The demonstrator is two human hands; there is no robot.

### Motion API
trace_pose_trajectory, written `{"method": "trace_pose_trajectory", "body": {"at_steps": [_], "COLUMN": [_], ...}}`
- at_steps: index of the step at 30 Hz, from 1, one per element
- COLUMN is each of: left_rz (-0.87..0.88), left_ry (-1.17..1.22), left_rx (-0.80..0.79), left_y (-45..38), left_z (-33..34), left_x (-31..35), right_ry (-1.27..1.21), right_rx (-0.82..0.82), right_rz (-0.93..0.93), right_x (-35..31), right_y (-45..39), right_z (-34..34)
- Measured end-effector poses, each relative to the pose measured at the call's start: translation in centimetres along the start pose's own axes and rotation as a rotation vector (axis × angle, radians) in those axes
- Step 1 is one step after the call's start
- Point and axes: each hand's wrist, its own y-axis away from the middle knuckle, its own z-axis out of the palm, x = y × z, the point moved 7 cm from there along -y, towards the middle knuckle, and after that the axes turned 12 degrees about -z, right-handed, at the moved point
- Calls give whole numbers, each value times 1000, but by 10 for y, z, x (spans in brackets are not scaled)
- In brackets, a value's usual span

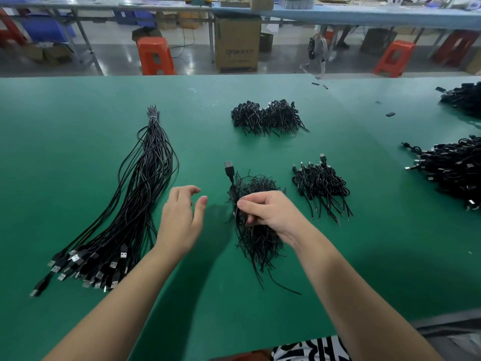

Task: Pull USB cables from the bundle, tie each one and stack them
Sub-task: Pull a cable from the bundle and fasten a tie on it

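On the green table I see my right hand pinching a coiled USB cable over what looks like a tie pile, my left hand open and empty beside the bundle.

One head-worn view looks forward and down, close over the green table, toward far workbenches

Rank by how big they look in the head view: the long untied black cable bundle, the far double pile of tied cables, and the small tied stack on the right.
1. Long untied black cable bundle, nearest.
2. Far double pile of tied black cables.
3. Small tied black cable stack, roughly alike; nearness makes it unsure.
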Motion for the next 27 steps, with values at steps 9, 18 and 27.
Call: {"method": "trace_pose_trajectory", "body": {"at_steps": [9,18,27], "left_rz": [-225,-232,-239], "left_ry": [-535,-556,-565], "left_rx": [-130,-88,-73], "left_y": [-15,-17,-17], "left_z": [49,47,47], "left_x": [-89,-90,-91], "right_ry": [824,1051,1041], "right_rx": [323,512,517], "right_rz": [40,350,439], "right_x": [-28,-20,26], "right_y": [-35,-73,-90], "right_z": [-137,-253,-262]}}
